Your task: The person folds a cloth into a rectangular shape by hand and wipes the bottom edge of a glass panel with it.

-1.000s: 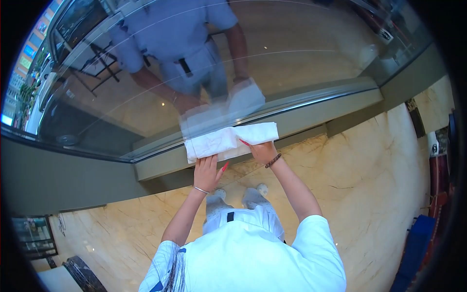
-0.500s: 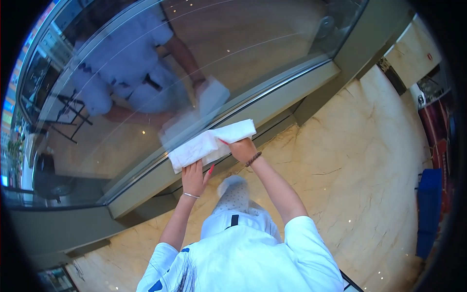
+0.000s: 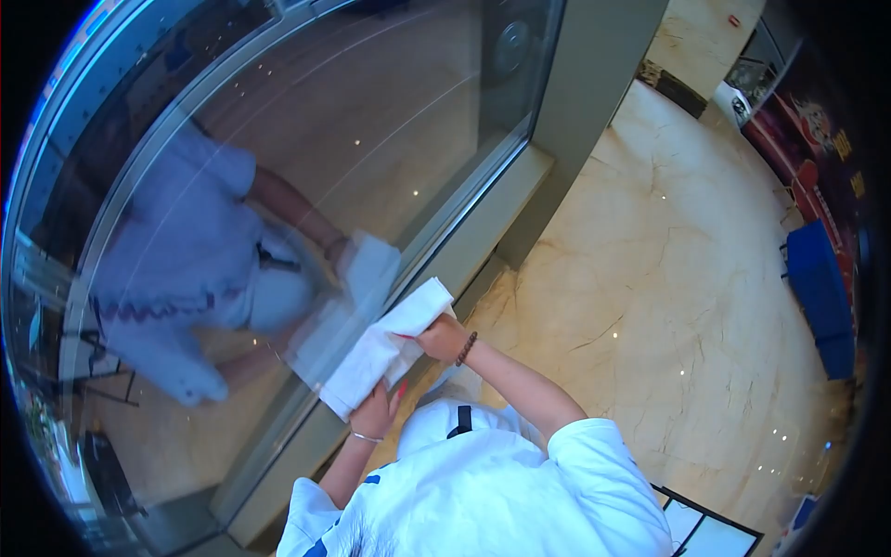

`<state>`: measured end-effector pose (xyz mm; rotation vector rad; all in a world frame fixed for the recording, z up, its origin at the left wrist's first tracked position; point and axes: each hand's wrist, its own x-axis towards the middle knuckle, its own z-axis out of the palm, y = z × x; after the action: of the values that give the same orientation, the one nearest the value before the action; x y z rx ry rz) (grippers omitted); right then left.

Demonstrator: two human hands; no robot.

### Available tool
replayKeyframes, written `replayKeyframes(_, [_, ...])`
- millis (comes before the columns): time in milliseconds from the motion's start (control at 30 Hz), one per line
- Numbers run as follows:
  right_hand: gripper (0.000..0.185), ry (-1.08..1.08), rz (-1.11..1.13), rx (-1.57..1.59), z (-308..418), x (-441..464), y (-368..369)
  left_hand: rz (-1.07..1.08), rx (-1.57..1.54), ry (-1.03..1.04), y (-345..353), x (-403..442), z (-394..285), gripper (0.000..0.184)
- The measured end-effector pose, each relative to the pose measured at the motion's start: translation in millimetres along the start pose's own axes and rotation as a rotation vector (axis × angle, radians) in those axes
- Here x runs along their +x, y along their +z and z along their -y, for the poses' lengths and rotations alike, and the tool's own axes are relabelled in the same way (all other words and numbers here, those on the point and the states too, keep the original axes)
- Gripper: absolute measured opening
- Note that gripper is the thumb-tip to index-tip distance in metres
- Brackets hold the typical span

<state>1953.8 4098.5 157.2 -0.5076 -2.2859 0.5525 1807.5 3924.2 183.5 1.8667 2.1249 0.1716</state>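
Note:
A folded white cloth (image 3: pixel 382 345) lies against the lower window ledge, close to the glass. My left hand (image 3: pixel 373 409), with a silver bracelet at the wrist, grips its lower left end, thumb apart. Around the cloth's right part are the fingers of my right hand (image 3: pixel 443 338), which has a dark beaded bracelet. The large glass pane (image 3: pixel 371 158) mirrors my body, both arms and the cloth. Parts of the fingers are hidden by the cloth.
The grey window frame and ledge (image 3: pixel 506 200) run diagonally beside me. Marble floor (image 3: pixel 640 278) spreads to the right. A blue-covered object (image 3: pixel 820 292) stands at the far right by a dark red panel (image 3: pixel 798 139). A black-framed item (image 3: pixel 705 529) is at the lower right.
The view has turned, so the window and ledge now slant more steeply. The cloth and both hands appear lower and further left in view, with the cloth still held. The black-framed item shows more.

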Motion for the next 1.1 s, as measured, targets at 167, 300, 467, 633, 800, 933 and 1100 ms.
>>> replayKeyframes(167, [0.034, 0.048, 0.097, -0.004, -44, -2, -30, 0.089, -0.110, 0.187, 6, 52, -19, 0.071])
replayKeyframes(300, [0.034, 0.087, -0.003, -0.002, -75, -11, -47, 0.115, -0.208, 0.237, 3, 99, -55, 0.069])
replayKeyframes(467, [0.034, 0.083, -0.046, 0.018, -92, -18, -61, 0.121, -0.192, 0.243, 11, 113, -68, 0.069])
replayKeyframes(633, [0.035, -0.013, -0.045, -0.016, -119, -26, -91, 0.155, -0.256, 0.171, 17, 123, -110, 0.069])
replayKeyframes(800, [0.026, 0.010, -0.104, -0.036, -163, -32, -137, 0.107, -0.218, 0.247, 36, 172, -149, 0.068])
replayKeyframes(933, [0.026, 0.015, -0.132, -0.060, -212, -35, -167, 0.077, -0.210, 0.271, 39, 213, -194, 0.070])
replayKeyframes(1100, [0.023, -0.036, -0.096, -0.048, -256, -25, -192, -0.023, -0.136, 0.281, 35, 248, -229, 0.065])
